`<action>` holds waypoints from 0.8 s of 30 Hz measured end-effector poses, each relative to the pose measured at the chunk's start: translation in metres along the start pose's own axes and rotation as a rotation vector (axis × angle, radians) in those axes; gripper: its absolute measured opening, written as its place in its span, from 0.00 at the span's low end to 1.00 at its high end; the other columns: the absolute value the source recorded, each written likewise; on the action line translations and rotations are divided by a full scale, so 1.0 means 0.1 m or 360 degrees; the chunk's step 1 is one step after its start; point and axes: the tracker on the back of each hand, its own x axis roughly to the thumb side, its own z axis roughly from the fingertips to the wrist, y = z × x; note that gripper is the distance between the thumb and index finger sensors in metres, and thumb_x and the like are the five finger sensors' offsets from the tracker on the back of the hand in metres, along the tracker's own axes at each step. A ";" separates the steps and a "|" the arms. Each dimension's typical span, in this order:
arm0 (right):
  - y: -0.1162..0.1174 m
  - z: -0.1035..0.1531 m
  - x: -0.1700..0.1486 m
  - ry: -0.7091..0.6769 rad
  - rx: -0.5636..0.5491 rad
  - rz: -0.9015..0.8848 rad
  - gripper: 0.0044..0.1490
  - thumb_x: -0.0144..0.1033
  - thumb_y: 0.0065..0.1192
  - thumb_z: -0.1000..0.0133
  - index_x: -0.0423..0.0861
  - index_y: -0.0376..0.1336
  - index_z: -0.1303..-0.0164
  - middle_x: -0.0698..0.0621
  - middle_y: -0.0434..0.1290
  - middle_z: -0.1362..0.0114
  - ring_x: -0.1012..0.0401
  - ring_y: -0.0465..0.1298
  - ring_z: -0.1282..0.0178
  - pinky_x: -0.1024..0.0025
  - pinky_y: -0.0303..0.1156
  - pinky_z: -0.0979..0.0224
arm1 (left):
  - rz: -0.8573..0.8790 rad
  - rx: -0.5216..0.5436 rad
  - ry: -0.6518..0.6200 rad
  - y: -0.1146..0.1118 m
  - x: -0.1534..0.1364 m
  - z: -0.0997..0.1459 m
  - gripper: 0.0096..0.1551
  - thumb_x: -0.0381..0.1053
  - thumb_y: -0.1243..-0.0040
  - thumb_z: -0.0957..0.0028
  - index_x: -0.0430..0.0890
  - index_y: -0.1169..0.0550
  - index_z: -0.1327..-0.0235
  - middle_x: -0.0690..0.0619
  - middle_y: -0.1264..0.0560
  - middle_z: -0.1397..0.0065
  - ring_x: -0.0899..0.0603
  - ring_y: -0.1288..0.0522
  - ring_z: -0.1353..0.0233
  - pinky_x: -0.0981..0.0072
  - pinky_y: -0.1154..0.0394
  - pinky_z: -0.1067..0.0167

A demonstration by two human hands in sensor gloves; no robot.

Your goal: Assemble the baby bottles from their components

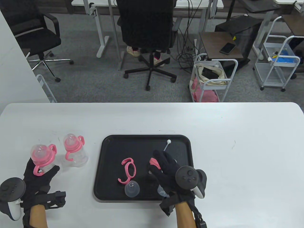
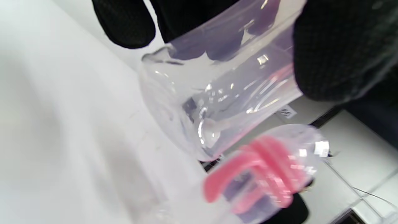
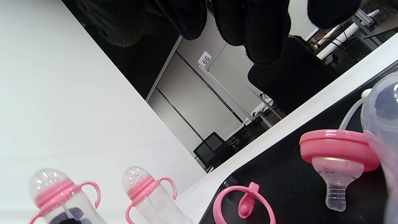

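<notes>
My left hand (image 1: 45,177) grips an assembled bottle (image 1: 41,158) with a pink collar, pink handles and a clear cap, left of the tray; its fingers (image 2: 335,46) wrap the clear body (image 2: 217,93). A second assembled bottle (image 1: 73,150) stands on the table just beside it. My right hand (image 1: 166,163) hovers over the black tray (image 1: 111,142) with fingers spread and holding nothing, above a pink collar with its nipple (image 3: 339,152). A clear bottle body (image 3: 382,118) lies right of the collar, mostly hidden under the hand in the table view.
On the tray lie a pink handle ring (image 1: 128,169), a clear domed cap (image 1: 132,188) and a straw with a white ball end (image 1: 167,144). Office chairs, desks and wire carts stand beyond the table's far edge.
</notes>
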 end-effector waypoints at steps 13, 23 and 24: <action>0.00 0.00 0.00 0.0006 0.0018 0.0000 0.43 0.55 0.57 0.33 0.44 0.53 0.14 0.33 0.57 0.16 0.36 0.68 0.24 0.25 0.57 0.25 | -0.0067 -0.0214 0.0292 -0.32 -0.51 -0.01 0.59 0.68 0.21 0.64 0.65 0.40 0.19 0.60 0.34 0.17 0.46 0.28 0.19 0.52 0.23 0.27; 0.00 0.00 0.00 0.0009 0.0028 0.0002 0.43 0.55 0.57 0.33 0.43 0.52 0.14 0.33 0.57 0.15 0.36 0.68 0.24 0.25 0.57 0.25 | -0.0140 -0.0212 0.0274 -0.40 -0.53 0.00 0.59 0.68 0.22 0.62 0.66 0.43 0.20 0.57 0.36 0.17 0.47 0.28 0.18 0.58 0.23 0.26; 0.00 0.00 0.00 0.0009 0.0027 0.0001 0.43 0.55 0.57 0.33 0.43 0.52 0.13 0.33 0.57 0.16 0.36 0.68 0.24 0.25 0.57 0.25 | -0.0166 -0.0221 0.0278 -0.40 -0.53 0.01 0.59 0.68 0.23 0.61 0.65 0.44 0.19 0.57 0.36 0.16 0.47 0.28 0.18 0.56 0.24 0.25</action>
